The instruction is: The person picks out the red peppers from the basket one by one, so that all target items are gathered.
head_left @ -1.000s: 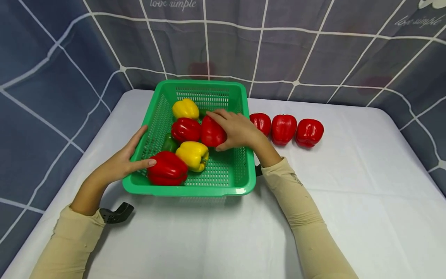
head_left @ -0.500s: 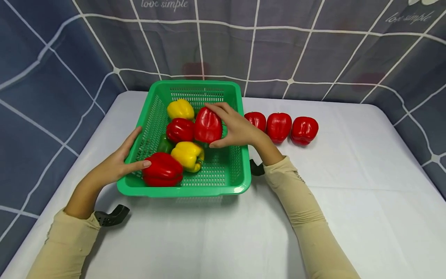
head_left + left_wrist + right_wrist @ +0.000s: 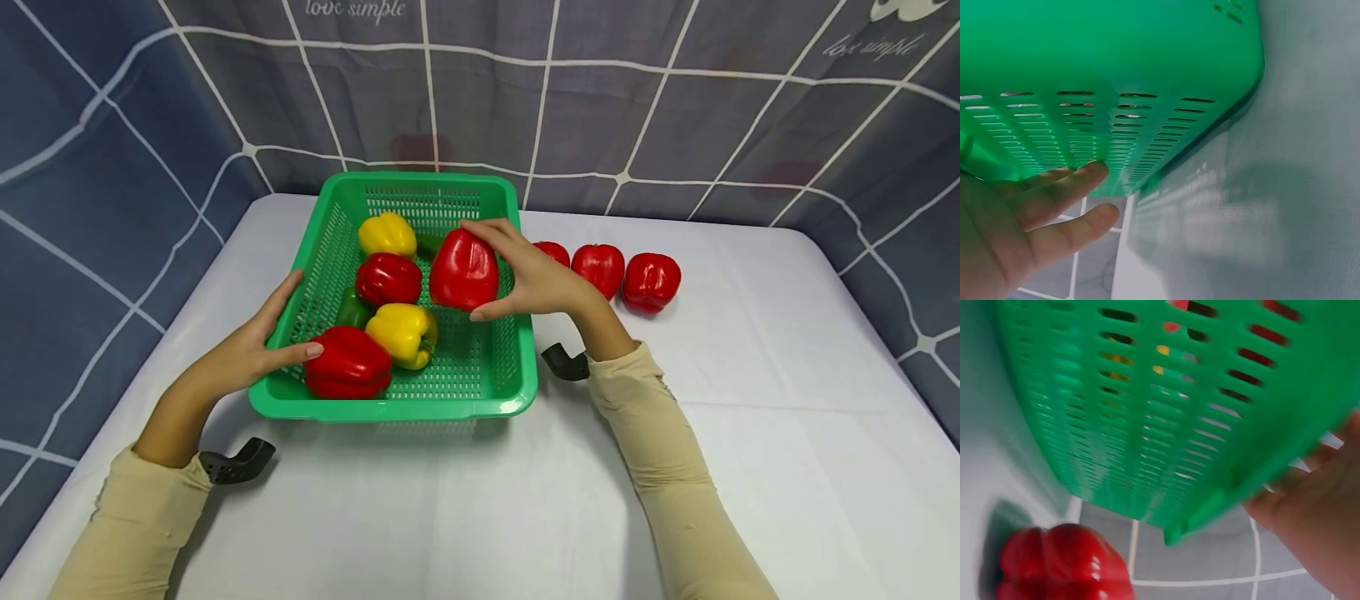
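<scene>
My left hand rests across the left rim of the green plastic basket. Its thumb reaches inside over a red bell pepper, while straight fingers lie along the outer wall in the left wrist view. Over the basket's right half, my right hand grips another red bell pepper between thumb and fingers, raised above the basket floor. Also inside are a red bell pepper, two yellow ones and partly hidden green ones. The right wrist view shows the basket wall, hiding the held pepper's grip.
Right of the basket, three red bell peppers stand in a row on the white tablecloth, the nearest partly behind my right hand. A grey grid-patterned curtain hangs behind and on both sides. Black wrist mounts project below the forearms.
My right hand has lifted the red bell pepper from among the others and shifted it slightly right, leaving a gap beside the middle red one. The left hand keeps its place on the rim.
</scene>
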### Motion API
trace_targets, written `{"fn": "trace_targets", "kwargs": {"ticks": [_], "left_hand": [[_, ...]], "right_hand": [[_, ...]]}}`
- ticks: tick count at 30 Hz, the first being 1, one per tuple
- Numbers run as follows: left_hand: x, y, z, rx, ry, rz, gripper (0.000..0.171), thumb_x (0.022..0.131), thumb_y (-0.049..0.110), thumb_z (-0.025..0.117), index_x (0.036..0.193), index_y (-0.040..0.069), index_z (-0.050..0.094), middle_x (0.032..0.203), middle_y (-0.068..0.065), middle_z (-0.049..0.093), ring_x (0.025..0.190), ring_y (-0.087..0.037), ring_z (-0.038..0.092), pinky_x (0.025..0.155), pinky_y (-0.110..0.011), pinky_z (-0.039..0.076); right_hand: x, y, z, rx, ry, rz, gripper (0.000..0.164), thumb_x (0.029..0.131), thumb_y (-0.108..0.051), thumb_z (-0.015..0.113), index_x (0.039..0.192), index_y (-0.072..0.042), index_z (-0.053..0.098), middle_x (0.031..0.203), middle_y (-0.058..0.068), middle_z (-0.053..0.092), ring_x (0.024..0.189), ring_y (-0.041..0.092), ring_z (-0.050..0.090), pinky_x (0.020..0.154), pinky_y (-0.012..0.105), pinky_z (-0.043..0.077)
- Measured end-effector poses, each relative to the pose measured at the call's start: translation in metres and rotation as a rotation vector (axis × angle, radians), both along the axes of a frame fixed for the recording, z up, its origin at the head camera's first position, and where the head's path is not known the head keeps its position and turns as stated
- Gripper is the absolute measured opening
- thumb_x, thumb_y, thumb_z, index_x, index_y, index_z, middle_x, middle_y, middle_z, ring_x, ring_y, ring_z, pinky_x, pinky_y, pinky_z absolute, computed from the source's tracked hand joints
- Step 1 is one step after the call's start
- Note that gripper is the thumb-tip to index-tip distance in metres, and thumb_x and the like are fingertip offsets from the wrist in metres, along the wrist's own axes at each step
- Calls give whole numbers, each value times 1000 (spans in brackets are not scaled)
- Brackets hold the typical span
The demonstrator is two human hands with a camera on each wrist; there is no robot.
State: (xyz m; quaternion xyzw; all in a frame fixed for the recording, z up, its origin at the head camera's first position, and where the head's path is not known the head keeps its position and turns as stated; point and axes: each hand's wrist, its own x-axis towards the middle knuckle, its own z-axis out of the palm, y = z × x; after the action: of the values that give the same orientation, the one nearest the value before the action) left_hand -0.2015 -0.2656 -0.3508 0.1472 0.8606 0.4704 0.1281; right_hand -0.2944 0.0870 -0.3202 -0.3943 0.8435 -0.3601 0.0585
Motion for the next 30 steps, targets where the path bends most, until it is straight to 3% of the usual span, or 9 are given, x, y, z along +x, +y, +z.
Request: {"fn": "trace_targets", "kwargs": {"ticks": [7,16,30], "left_hand": [[-1,0,0,-4,-3,5,93,85,17,59,146,31,-11,154,-6,-10,137,-41,2,99,-72,13],[1,0,0,-23,-5,12,93,86,18,59,145,32,-11,154,-7,-9,137,-42,4,97,-72,15],[1,0,0,-7,2,5,93,85,16,59,146,31,-11,154,-8,-9,136,-44,5,97,-72,15]], "right_hand": [[6,18,11,-75,-59,-43,96,65,-29,81,143,-31,26,137,-5,31,124,10,33,88,35,50],[12,40,17,-82,-29,-64,97,64,-20,82,143,-24,26,137,1,32,126,20,33,90,44,49],[20,75,21,-86,-45,-162,97,64,-14,81,143,-29,27,136,-1,33,125,18,32,87,48,50]]}}
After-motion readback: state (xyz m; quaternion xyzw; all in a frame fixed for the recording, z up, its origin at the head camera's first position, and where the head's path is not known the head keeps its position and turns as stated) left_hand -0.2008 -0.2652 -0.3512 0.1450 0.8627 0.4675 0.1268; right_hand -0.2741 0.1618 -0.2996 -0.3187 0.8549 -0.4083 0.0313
